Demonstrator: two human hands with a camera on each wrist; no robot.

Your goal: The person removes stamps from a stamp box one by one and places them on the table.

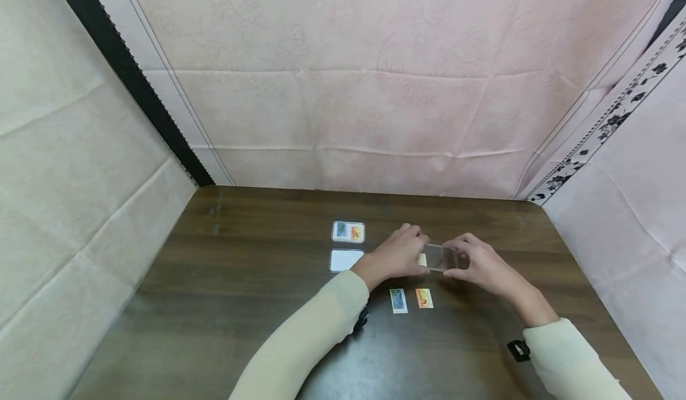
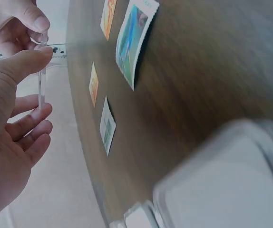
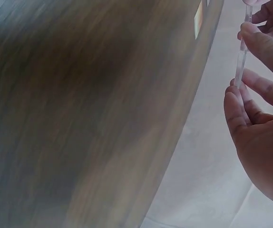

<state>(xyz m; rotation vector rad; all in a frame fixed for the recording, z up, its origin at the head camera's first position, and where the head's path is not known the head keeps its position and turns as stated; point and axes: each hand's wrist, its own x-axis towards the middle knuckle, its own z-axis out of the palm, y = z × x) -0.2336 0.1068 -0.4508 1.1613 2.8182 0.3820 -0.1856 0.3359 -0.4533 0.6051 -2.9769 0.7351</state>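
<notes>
Between both hands is a thin clear plastic case [image 1: 442, 257], seen edge-on in the wrist views. The left hand [image 1: 398, 252] pinches its left end, thumb on one face and fingers on the other. At the opposite end, the right hand [image 1: 478, 264] grips it the same way. Nearer the body on the table lie a blue-green stamp [image 1: 399, 300] and an orange stamp [image 1: 424, 298]. Another stamp [image 1: 422, 260] shows at the case's left end in the head view. The left wrist view has a small green stamp [image 2: 107, 126] beyond the nearer ones.
Left of the hands, a white-rimmed case [image 1: 348, 231] with two stamps inside lies on the brown wooden table [image 1: 241, 305]. A plain white case [image 1: 345, 260] sits just in front of it, partly behind the left wrist. Pale cloth [image 1: 348, 114] hangs behind the table.
</notes>
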